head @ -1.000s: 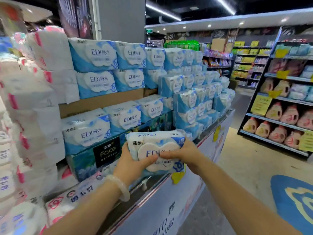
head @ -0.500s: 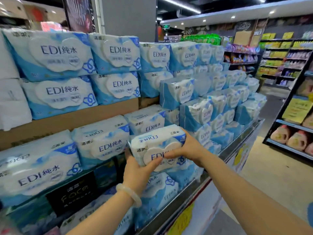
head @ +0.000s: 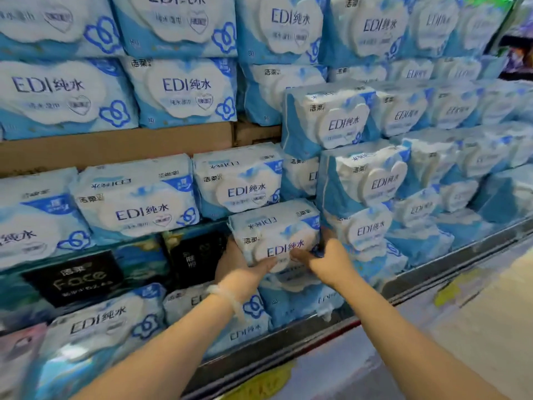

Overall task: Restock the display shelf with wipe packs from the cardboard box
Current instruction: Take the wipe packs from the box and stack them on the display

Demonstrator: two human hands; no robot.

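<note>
1. At the far left of the display shelf (head: 450, 267), blue-and-white "EDI" wipe packs sit in stacked rows. A strip of brown cardboard (head: 115, 145) runs between the upper rows and the middle row. Below the middle row sit dark boxes, one marked "Face" (head: 78, 277).
2. The left hand (head: 242, 269), with a pale bracelet (head: 227, 298) at the wrist, reaches up from the lower left with the forearm angled toward the shelf. Its palm cups the lower left edge of the held wipe pack (head: 275, 235), and its thumb lies across the bottom of the pack's front. The other fingers are hidden behind the pack.
3. The held wipe pack is gripped between both hands at the centre of the stack. It sits just under a middle-row pack (head: 239, 183) and just left of a heart-labelled pack (head: 366, 229), label facing out. Whether it already rests on the packs beneath cannot be told.
4. The right hand (head: 328, 261) comes in from the lower right, arm nearly straight. It presses the pack's lower right corner, thumb on the front, fingers curled around the side.
5. The step in hand looks like seating this pack into its gap. The next move probably calls for pushing it flush with its neighbours, then releasing both hands without pulling nearby packs loose.
6. To the right, more packs step down along the shelf toward its metal front rail.
</note>
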